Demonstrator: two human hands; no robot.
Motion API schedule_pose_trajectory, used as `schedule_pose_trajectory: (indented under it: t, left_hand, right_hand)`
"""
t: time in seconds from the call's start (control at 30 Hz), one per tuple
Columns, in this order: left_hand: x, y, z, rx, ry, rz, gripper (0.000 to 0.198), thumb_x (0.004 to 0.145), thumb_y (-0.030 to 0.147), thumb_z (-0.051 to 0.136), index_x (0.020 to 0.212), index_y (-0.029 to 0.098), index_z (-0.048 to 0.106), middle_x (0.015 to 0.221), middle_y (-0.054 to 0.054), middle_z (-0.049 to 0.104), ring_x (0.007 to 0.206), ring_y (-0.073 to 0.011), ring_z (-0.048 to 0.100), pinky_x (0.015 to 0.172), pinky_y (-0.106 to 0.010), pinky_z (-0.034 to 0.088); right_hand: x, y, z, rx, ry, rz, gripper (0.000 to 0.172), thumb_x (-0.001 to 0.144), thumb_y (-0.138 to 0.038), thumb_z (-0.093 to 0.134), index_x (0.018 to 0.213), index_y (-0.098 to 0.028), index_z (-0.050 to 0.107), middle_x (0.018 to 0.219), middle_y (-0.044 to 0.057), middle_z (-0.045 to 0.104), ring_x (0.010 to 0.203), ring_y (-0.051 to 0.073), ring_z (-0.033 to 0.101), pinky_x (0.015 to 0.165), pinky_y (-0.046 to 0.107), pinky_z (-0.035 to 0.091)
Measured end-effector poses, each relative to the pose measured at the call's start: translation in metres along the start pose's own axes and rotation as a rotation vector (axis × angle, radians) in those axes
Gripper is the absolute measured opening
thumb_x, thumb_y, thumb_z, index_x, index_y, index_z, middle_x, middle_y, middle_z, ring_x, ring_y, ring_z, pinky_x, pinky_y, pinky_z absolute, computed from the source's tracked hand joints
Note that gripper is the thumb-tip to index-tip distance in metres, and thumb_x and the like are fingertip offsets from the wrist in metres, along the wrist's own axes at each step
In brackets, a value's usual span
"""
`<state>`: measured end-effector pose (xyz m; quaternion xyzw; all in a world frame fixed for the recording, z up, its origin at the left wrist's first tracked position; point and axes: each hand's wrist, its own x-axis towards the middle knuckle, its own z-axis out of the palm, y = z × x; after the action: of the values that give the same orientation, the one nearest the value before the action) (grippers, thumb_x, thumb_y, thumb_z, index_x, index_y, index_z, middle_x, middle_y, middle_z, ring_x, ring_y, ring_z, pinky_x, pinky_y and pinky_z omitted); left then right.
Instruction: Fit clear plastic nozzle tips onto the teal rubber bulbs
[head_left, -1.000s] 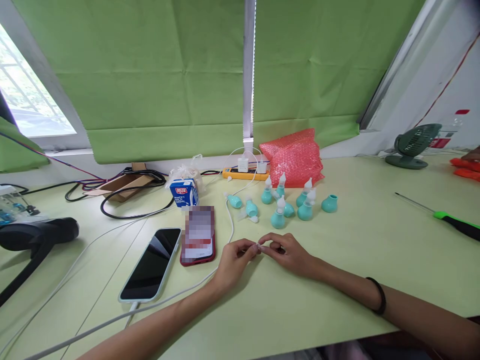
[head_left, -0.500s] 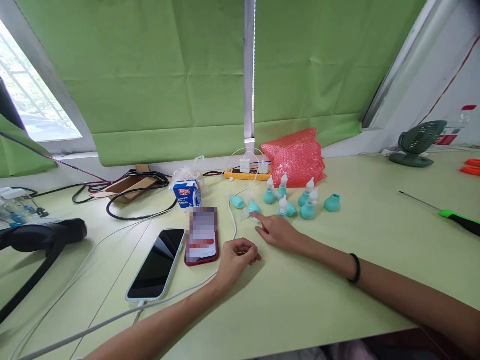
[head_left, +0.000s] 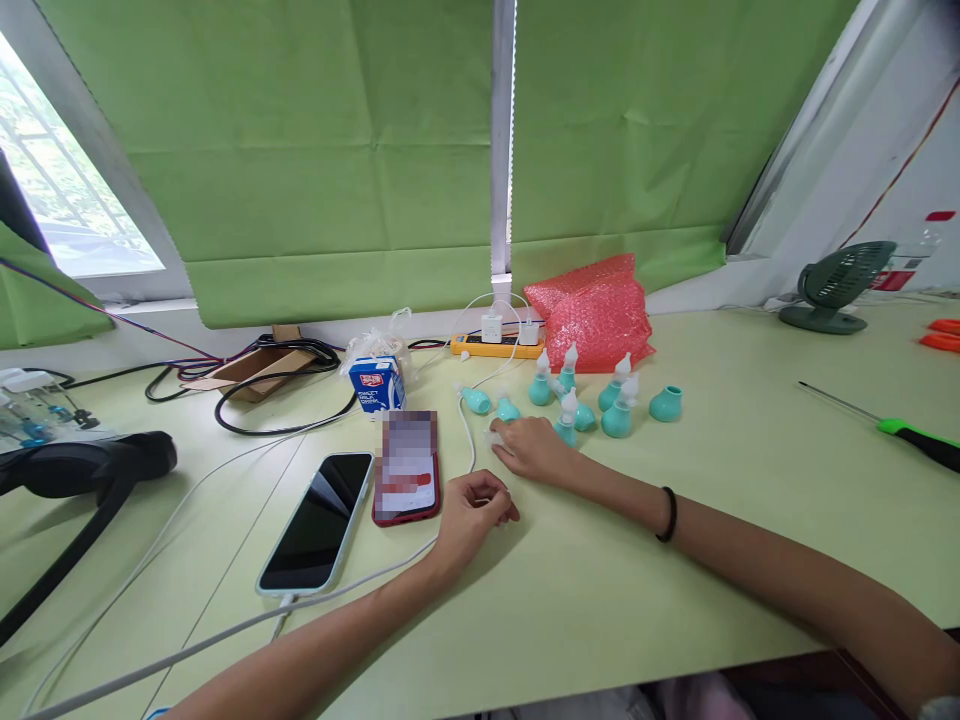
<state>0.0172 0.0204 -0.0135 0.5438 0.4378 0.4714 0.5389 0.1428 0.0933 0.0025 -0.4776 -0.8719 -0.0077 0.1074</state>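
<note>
My right hand point(head_left: 536, 450) reaches in from the right, fingers bent down on a small translucent plastic nozzle point(head_left: 491, 438) lying on the table; its fingertips are partly hidden. Just beyond it are a teal squeeze bulb point(head_left: 508, 409) and another teal bulb on its side point(head_left: 475, 401). Several teal bulbs with clear pointed nozzles, such as this nasal aspirator point(head_left: 616, 418), stand close by to the right. A bulb without a nozzle point(head_left: 666, 404) stands apart at the far right. My left hand point(head_left: 474, 508) rests on the table, fingers loosely curled in, with nothing visible in them.
Left of my hands lie a red-cased phone point(head_left: 409, 490) and a larger phone point(head_left: 319, 525) on a white cable. Behind are a milk drink box point(head_left: 379, 387), a yellow power strip point(head_left: 469, 347) and a red bubble-wrap bag point(head_left: 592, 320). A screwdriver point(head_left: 892, 427) lies right.
My right hand has moved slightly left and nearer, its extended index finger now bent down at the clear nozzle. The left hand has stayed nearly still.
</note>
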Motion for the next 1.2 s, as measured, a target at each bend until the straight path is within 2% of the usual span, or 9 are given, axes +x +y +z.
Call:
schedule_pose_trajectory:
  t: [0.13, 0.23, 0.3, 0.4, 0.53, 0.73, 0.87, 1.1, 1.2]
  left_hand:
    - [0.0, 0.001, 0.0, -0.038, 0.02, 0.005, 0.009, 0.066, 0.017, 0.048, 0.057, 0.015, 0.047, 0.045, 0.0, 0.058, 0.042, -0.0086, 0.046, 0.046, -0.02, 0.037]
    - [0.0, 0.0, 0.001, -0.046, 0.014, -0.006, 0.009, 0.07, 0.019, 0.048, 0.062, 0.015, 0.046, 0.045, 0.001, 0.058, 0.043, -0.0086, 0.046, 0.046, -0.02, 0.037]
    - [0.0, -0.001, 0.001, -0.031, -0.007, -0.005, 0.008, 0.072, 0.02, 0.048, 0.066, 0.015, 0.047, 0.046, 0.001, 0.058, 0.044, -0.0086, 0.046, 0.047, -0.02, 0.037]
    - [0.0, -0.002, 0.001, -0.001, -0.049, 0.001, 0.01, 0.074, 0.023, 0.049, 0.069, 0.014, 0.05, 0.048, 0.001, 0.057, 0.045, -0.0087, 0.046, 0.049, -0.02, 0.037]
    - [-0.001, -0.003, 0.001, 0.051, -0.083, 0.019, 0.011, 0.074, 0.024, 0.05, 0.071, 0.013, 0.053, 0.05, 0.001, 0.054, 0.048, -0.0091, 0.046, 0.05, -0.02, 0.037]
    - [-0.003, -0.006, 0.0, 0.114, -0.119, 0.044, 0.01, 0.074, 0.022, 0.048, 0.069, 0.015, 0.051, 0.051, 0.003, 0.05, 0.05, -0.0094, 0.046, 0.052, -0.02, 0.036]
    - [-0.004, -0.006, 0.0, 0.175, -0.108, 0.06, 0.012, 0.076, 0.022, 0.045, 0.067, 0.016, 0.049, 0.049, 0.004, 0.048, 0.048, -0.0086, 0.043, 0.049, -0.019, 0.034]
    - [-0.009, 0.0, 0.002, 0.467, -0.098, 0.152, 0.018, 0.079, 0.024, 0.042, 0.064, 0.016, 0.048, 0.046, 0.006, 0.042, 0.044, -0.0074, 0.036, 0.045, -0.019, 0.028]
    - [-0.009, 0.0, 0.002, 0.445, -0.057, 0.158, 0.014, 0.078, 0.024, 0.045, 0.067, 0.016, 0.048, 0.053, 0.004, 0.046, 0.049, -0.0077, 0.04, 0.046, -0.018, 0.031]
  right_hand:
    - [-0.037, 0.005, 0.003, 0.152, 0.066, 0.005, 0.024, 0.08, -0.03, 0.04, 0.095, -0.013, 0.046, 0.06, 0.002, 0.055, 0.056, 0.013, 0.052, 0.054, 0.023, 0.039]
    - [-0.062, 0.007, 0.007, 0.608, 0.104, 0.029, 0.016, 0.078, -0.03, 0.043, 0.085, -0.015, 0.045, 0.057, -0.003, 0.047, 0.047, 0.008, 0.043, 0.046, 0.018, 0.037]
    - [-0.072, 0.005, 0.008, 0.933, 0.076, 0.048, 0.012, 0.076, -0.027, 0.046, 0.083, -0.017, 0.044, 0.059, -0.004, 0.043, 0.047, 0.007, 0.04, 0.043, 0.017, 0.035]
    - [-0.077, 0.001, 0.007, 1.132, -0.018, 0.045, 0.013, 0.076, -0.025, 0.046, 0.087, -0.017, 0.045, 0.062, -0.004, 0.042, 0.046, 0.006, 0.038, 0.042, 0.017, 0.033]
    - [-0.076, -0.001, 0.007, 1.138, -0.062, 0.015, 0.016, 0.077, -0.024, 0.047, 0.091, -0.017, 0.049, 0.067, -0.002, 0.047, 0.049, 0.006, 0.038, 0.046, 0.019, 0.034]
    - [-0.077, -0.003, 0.007, 1.016, -0.019, -0.011, 0.014, 0.076, -0.021, 0.047, 0.089, -0.017, 0.051, 0.069, 0.0, 0.05, 0.057, 0.009, 0.041, 0.05, 0.02, 0.035]
    - [-0.08, -0.004, 0.007, 0.962, 0.001, -0.03, 0.014, 0.076, -0.021, 0.048, 0.089, -0.017, 0.052, 0.066, -0.001, 0.049, 0.055, 0.009, 0.04, 0.049, 0.02, 0.034]
    - [-0.081, -0.004, 0.007, 0.908, 0.053, -0.06, 0.014, 0.077, -0.024, 0.048, 0.088, -0.016, 0.053, 0.065, -0.001, 0.049, 0.054, 0.009, 0.04, 0.048, 0.019, 0.034]
    - [-0.082, -0.004, 0.006, 0.888, 0.074, -0.076, 0.014, 0.078, -0.025, 0.047, 0.087, -0.016, 0.052, 0.067, 0.0, 0.05, 0.054, 0.009, 0.04, 0.048, 0.02, 0.034]
